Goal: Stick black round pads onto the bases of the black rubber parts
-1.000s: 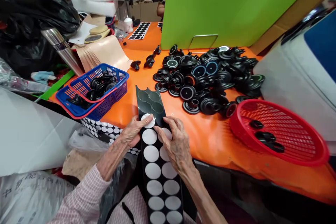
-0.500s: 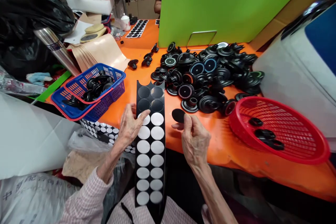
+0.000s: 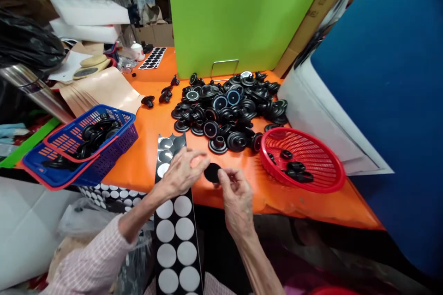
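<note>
My right hand [image 3: 238, 200] pinches the edge of a black round sticker [image 3: 211, 173] between thumb and fingers, above the orange table. My left hand [image 3: 185, 173] reaches over the sticker sheet [image 3: 175, 219] with its fingers apart, the tips close to the sticker's left edge; whether they touch it I cannot tell. The long black sheet bears two columns of white circles and bare dark circles at its far end. Part of it is hidden under my left hand and forearm. Beyond my hands lies a heap of black plastic knob-like parts [image 3: 237, 140].
A red mesh basket [image 3: 321, 147] with several black pieces stands right. At left is a blue basket [image 3: 117, 147] holding black parts. A green board [image 3: 242, 14] rises behind the heap. A steel flask [image 3: 38, 92] leans at far left. The orange table's [image 3: 287, 205] front edge runs below.
My left hand has left the sheet's edge and moved right, toward the black sticker. My right hand still pinches the sticker. The head view has turned right.
</note>
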The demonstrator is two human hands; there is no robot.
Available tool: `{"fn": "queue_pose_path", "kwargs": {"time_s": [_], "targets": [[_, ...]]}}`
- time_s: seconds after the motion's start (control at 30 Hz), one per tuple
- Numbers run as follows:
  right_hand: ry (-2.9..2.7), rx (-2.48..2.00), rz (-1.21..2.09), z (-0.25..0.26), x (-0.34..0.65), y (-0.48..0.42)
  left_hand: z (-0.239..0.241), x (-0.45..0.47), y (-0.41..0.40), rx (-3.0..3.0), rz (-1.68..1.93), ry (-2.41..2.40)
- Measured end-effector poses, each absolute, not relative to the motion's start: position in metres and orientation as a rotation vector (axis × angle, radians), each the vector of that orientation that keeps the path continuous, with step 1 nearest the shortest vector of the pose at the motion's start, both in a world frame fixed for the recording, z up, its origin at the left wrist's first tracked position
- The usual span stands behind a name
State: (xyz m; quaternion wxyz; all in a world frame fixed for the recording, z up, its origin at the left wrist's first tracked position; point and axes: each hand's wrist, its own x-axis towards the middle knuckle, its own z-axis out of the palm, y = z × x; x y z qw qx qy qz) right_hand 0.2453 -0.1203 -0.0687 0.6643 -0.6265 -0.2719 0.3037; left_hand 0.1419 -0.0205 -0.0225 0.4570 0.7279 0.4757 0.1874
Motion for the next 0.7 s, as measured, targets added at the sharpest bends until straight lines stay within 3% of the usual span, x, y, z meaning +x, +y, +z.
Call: {"fn": "queue_pose_path", "kwargs": {"time_s": [0.13,0.33,0.47,0.57,0.7], "targets": [[-0.516,-1.389,0.690,-0.067,0.268,-0.130,-0.029,0.188,-0.002,2.247,0.455,1.379],[-0.463,-1.341,0.887,-0.076,0.283,-0.155,-0.049,0.220,0.010,2.333,0.444,1.280],[-0.473,-1.340,0.892,-0.077,0.285,-0.157,-0.046,0.196,0.012,1.761,0.628,1.170],[-0.482,-1.291,0.889,-0.071,0.281,-0.151,-0.037,0.168,0.004,1.100,0.593,0.985],[-0.414,-1.214,0.899,-0.064,0.267,-0.136,-0.031,0.139,-0.016,0.723,0.576,0.861]]}}
